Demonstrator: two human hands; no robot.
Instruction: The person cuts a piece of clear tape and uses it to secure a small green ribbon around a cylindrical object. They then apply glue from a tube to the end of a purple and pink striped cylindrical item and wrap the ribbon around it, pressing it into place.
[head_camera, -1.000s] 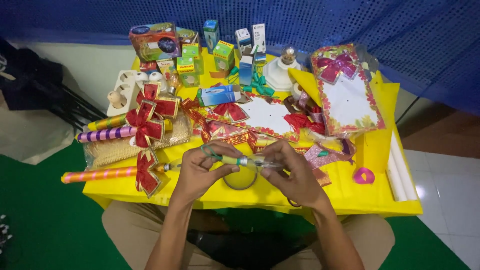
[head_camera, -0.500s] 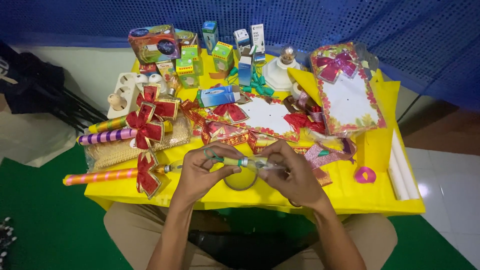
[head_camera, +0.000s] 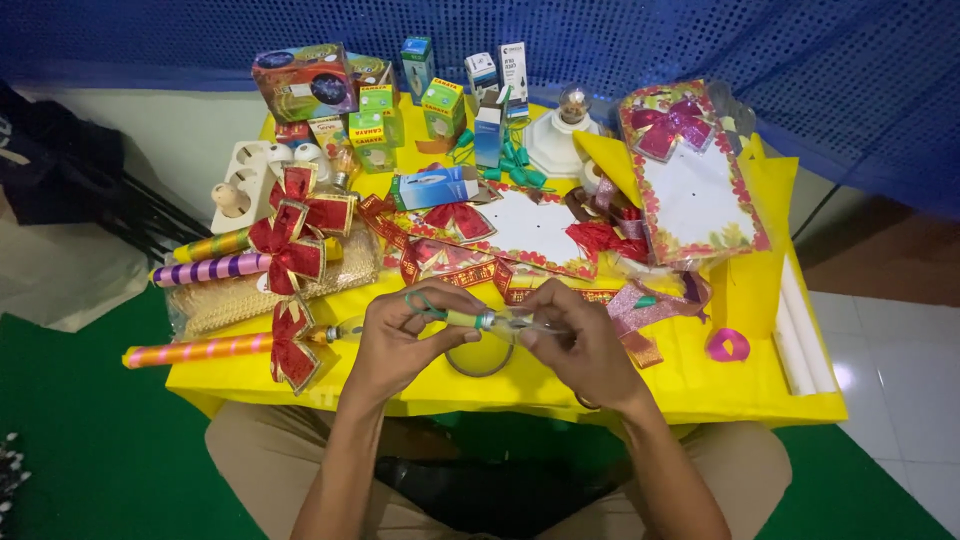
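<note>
Tube (head_camera: 478, 320): small, yellow-green, with a silvery collar toward its right end and a clear tip beyond (too small to tell more). Held level just above the near edge of the yellow table (head_camera: 700, 385), long axis running left to right, spanning the gap between both hands. Left hand (head_camera: 405, 335) closed on the left end, thumb under, fingers curled over, a loop of green cord (head_camera: 425, 303) draped at the knuckles. Right hand (head_camera: 580, 345) pinched shut on the clear right end, fingertips touching it. Neither hand nearer than the other; each gripping its own end, the collar between them. A ring (head_camera: 480, 362) lying on the table just below the tube. Farther left, striped paper rolls (head_camera: 205, 270) with red bows (head_camera: 290, 250). Behind the hands, a flowered white card (head_camera: 535, 230); at the back, small boxes (head_camera: 440, 105). Well to the right, a pink ribbon coil (head_camera: 728, 345).
</note>
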